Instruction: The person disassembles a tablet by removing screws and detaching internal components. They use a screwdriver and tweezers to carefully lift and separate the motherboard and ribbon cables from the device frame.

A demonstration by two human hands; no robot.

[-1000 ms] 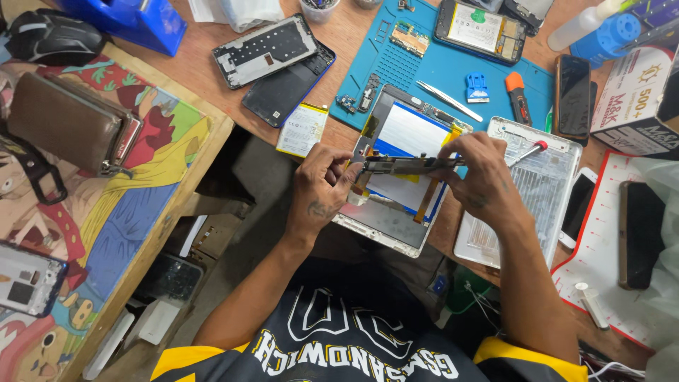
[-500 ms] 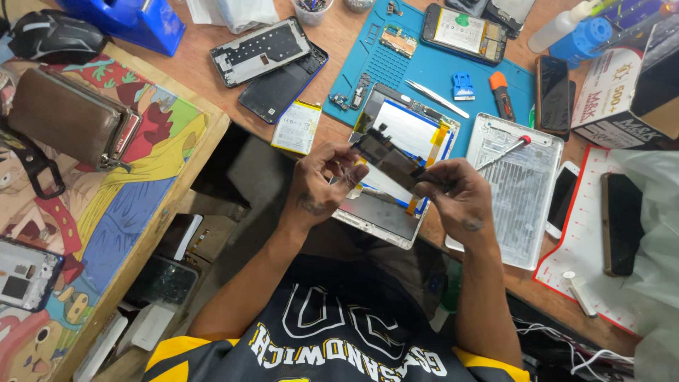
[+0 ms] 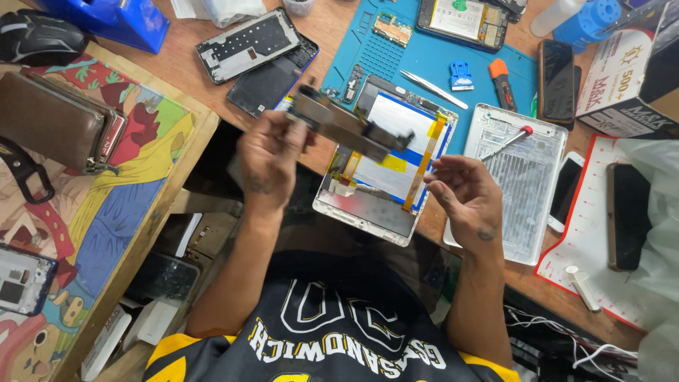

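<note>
Left hand (image 3: 269, 159) gripped long dark circuit board (image 3: 346, 126), frame centre | right hand (image 3: 470, 194) open, empty | opened white tablet shell (image 3: 368, 212) held blue-white battery (image 3: 396, 134), yellow ribbon cable (image 3: 424, 159)

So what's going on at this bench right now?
A person is working on an opened tablet that lies on the wooden bench. The left hand holds a long circuit board lifted above the tablet. The right hand is open and empty beside it. Tweezers, a red-handled screwdriver and other phones lie around.
</note>
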